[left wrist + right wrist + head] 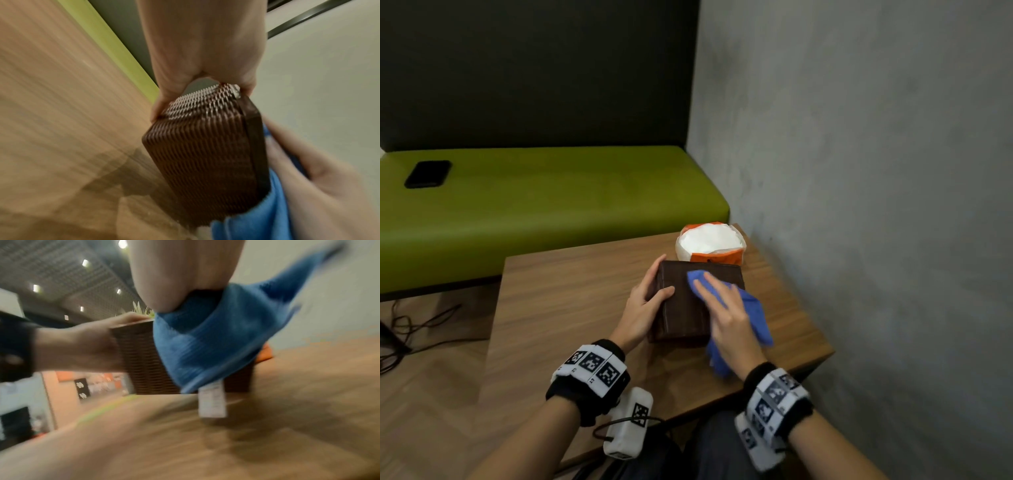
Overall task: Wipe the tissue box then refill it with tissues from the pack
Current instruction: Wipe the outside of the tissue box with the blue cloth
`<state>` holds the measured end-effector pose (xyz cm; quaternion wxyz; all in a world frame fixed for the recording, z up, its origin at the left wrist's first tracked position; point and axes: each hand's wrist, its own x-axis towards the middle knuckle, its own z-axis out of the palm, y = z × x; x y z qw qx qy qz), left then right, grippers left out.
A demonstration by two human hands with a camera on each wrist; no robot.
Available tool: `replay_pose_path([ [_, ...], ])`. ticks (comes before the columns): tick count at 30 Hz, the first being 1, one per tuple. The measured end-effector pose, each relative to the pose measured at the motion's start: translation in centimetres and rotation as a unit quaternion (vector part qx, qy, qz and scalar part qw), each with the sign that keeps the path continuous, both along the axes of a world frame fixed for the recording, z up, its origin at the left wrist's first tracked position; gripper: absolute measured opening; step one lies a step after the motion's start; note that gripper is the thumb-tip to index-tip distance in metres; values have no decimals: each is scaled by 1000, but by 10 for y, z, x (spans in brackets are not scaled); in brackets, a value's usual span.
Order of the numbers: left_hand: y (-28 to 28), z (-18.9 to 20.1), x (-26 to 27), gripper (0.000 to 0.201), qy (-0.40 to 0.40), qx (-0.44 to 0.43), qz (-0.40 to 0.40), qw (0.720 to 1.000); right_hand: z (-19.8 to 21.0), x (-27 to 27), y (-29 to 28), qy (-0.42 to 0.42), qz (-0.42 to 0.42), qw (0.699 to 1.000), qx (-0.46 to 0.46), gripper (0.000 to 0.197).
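1. My left hand grips the brown woven tissue box by its left side.
2. My right hand, fingers straight, presses a blue cloth flat on the box top.
3. The box sits on the wooden table, with the tissue pack touching it behind.
4. I see a green bench with a phone, and a grey wall on the right.

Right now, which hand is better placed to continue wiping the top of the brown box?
The right hand. It lies flat on the blue cloth over the tissue box. The left hand grips the box's left side, steadying it, and touches no cloth.
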<state>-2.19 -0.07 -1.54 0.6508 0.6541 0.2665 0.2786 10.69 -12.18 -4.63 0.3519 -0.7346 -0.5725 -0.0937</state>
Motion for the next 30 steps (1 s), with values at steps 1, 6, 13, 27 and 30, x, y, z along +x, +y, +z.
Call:
replay_pose_path([
  [1,0,0,-2,54,-5,-13,-4,1000,0,14,-2,19,-20,1000,7,56],
  [6,-10,-1,10,57,6,18,-3,1000,24,-7,31,58,-8,997,53,52],
  [13,-6,-16,-7,55,7,-108,24,994,6,-3,-1,-37,-13,999,-16,45],
  [27,5,-26,-7,166,168,7,-46,985,10,9,21,66,-43,996,-37,45],
  [30,-3,-32,-10,166,165,71,-40,983,15,7,27,105,-50,993,-32,39],
])
